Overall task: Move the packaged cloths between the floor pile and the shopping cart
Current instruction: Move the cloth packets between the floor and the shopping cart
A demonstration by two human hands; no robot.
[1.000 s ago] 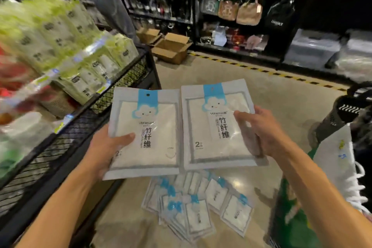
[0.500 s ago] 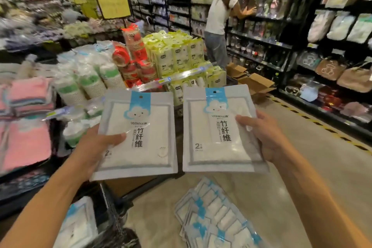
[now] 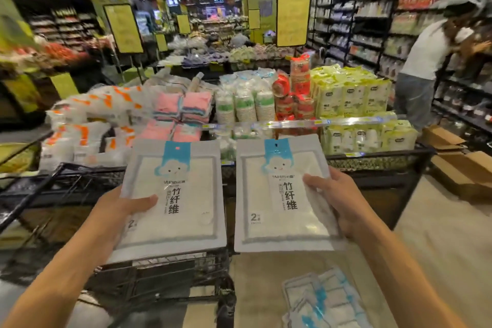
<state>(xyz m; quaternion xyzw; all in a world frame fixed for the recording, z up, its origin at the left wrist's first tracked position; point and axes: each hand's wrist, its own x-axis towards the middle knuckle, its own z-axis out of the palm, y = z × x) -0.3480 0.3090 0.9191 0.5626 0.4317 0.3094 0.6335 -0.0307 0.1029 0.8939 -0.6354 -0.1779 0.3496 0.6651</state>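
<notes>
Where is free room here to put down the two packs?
Bare floor lies right of the right pack, between the floor pile and cardboard boxes. The cart basket under the left pack seems open. The display bin behind is crowded.

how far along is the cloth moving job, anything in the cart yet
Done: nothing visibly in the shopping cart; its inside is mostly hidden. In hand: the left hand grips one cloth pack and the right hand another pack, both held above the cart edge. Left: a floor pile of packs.
</notes>
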